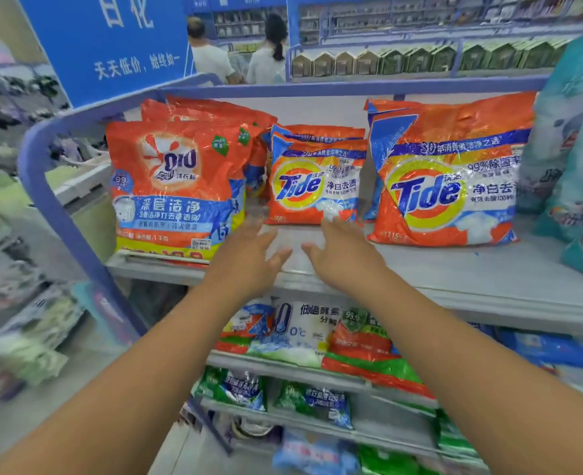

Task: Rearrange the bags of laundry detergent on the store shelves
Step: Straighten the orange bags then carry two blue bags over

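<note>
On the top shelf (454, 269) stand orange detergent bags. A small Tide bag (314, 180) sits in the middle with another like it behind. A large Tide bag (447, 173) leans to its right, and an OMO bag (170, 186) stands at the left with more behind it. My left hand (249, 258) and my right hand (341, 255) stretch out over the bare shelf just in front of the small Tide bag, fingers straight and spread. The fingertips are near its bottom edge; both hands are blurred and hold nothing.
Teal bags (571, 149) crowd the right end of the top shelf. Lower shelves hold white, red and green bags (317, 334). A blue rail (53, 186) curves round the shelf's left end. Two people (242, 53) stand in the aisle behind.
</note>
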`<state>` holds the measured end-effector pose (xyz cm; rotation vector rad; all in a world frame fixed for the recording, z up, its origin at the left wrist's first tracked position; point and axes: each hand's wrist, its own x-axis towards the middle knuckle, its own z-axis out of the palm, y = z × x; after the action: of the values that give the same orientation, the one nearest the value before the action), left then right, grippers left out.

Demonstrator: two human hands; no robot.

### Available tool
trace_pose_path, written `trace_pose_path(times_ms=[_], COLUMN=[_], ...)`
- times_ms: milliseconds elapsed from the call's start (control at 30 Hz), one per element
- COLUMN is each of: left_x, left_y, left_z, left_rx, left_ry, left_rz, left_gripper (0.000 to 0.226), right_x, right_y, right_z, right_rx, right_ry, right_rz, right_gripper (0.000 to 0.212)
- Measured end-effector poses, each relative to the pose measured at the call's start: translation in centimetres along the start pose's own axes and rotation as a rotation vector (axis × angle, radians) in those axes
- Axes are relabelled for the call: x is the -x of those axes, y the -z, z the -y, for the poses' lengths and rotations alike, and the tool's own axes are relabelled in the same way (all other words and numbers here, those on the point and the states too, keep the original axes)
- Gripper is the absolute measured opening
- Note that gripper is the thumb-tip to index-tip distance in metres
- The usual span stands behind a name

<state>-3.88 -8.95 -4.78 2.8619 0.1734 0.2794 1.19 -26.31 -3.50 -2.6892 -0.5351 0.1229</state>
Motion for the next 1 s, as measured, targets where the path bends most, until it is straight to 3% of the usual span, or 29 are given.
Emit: trace_pose_path(times_ms=[200, 300, 533, 867, 1000], left_x=[8.8, 12.0, 12.6, 6.8, 3.6], left_y=[-3.0, -4.6, -8.3, -13.1, -14.6], left_z=[2.5, 4.4, 10.7, 21.8, 24.4], left_rx=[-0.008, -0.020, -0.113, -0.066, -0.112], left_ry=[0.005, 0.067, 0.199, 0.240, 0.232], left_rz=[-0.195, -0.193, -0.050, 0.146, 0.295], left_gripper=[0.070, 0.068, 0.070, 0.072, 0.074], right_x=[7.7, 10.3, 7.7, -1.1, -3.6], right_y=[-6.5, -10.9, -17.6, -23.1, -25.2], right_z=[2.3, 3.0, 2.3, 4.8, 5.8], right_rx=[0.041, -0.019, 0.112, 0.200, 0.181], right_ry=[0.368, 0.476, 0.214, -0.085, -0.193], right_rz=[-0.205, -0.168, 0.152, 0.282, 0.301], right_gripper=[0.060, 0.061, 0.068, 0.072, 0.073])
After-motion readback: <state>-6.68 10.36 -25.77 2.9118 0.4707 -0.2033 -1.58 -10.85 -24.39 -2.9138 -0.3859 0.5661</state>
